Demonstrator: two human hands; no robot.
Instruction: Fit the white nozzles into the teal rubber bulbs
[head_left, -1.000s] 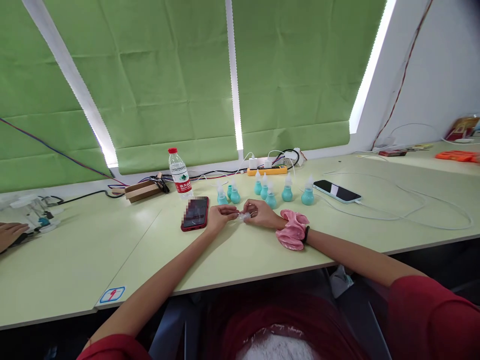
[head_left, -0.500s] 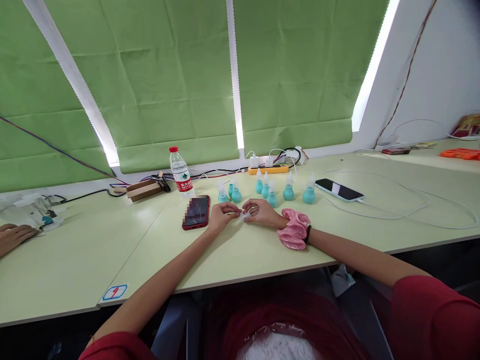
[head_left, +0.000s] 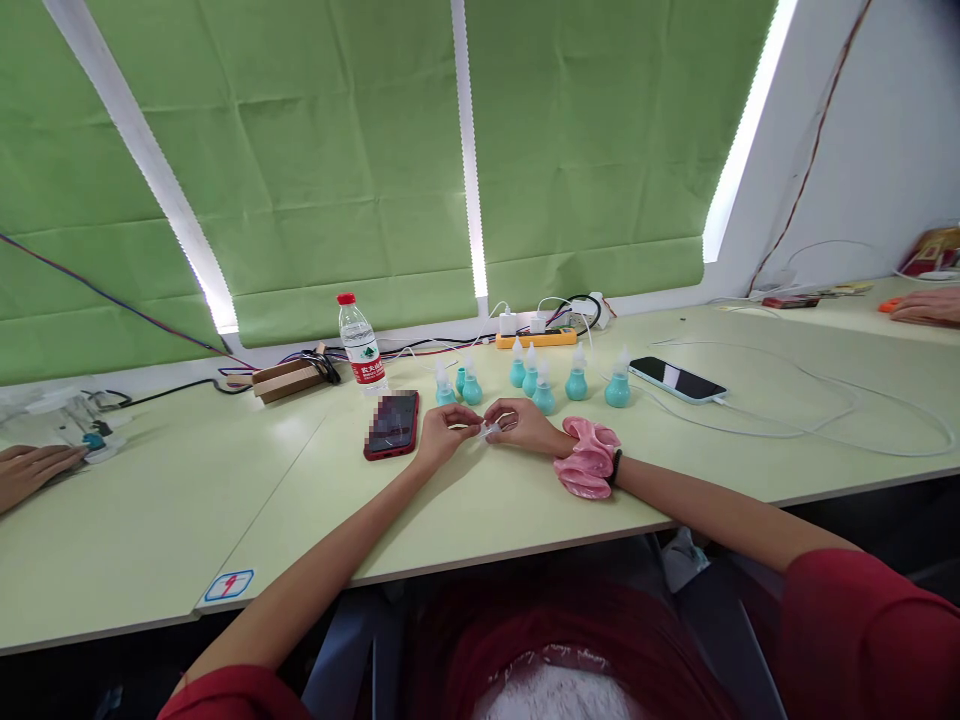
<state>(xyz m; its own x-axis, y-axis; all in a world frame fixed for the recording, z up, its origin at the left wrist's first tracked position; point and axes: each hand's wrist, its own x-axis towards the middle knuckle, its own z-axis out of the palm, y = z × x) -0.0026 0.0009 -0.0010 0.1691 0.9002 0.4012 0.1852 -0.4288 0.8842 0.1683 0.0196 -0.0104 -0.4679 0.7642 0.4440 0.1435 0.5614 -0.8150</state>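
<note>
My left hand (head_left: 448, 430) and my right hand (head_left: 517, 422) meet low over the table, fingertips pinched almost together. Between them is a small clear plastic piece (head_left: 491, 430), much like a nozzle tip; the fingers partly cover it. Both hands appear closed on it. A pink scrunchie (head_left: 587, 457) circles my right wrist. Just beyond the hands stand several teal bulb nasal aspirators (head_left: 576, 382) with clear pointed tips. One teal bulb (head_left: 460, 378) in the left group seems to have no tip. Left of my left hand lies a red-cased phone (head_left: 393, 424).
A water bottle (head_left: 363, 345) stands behind the phone, near an open cardboard box (head_left: 289, 381). At the back lies a yellow power strip (head_left: 535, 340) with cables. A charging phone (head_left: 677, 380) trails a white cable on the right. Another person's hand (head_left: 37, 470) rests far left.
My hands stay almost in place, with the clear piece slightly shifted between the fingers. Another person's hand now covers the orange item far right. The hand at far left has slid a little rightward.
</note>
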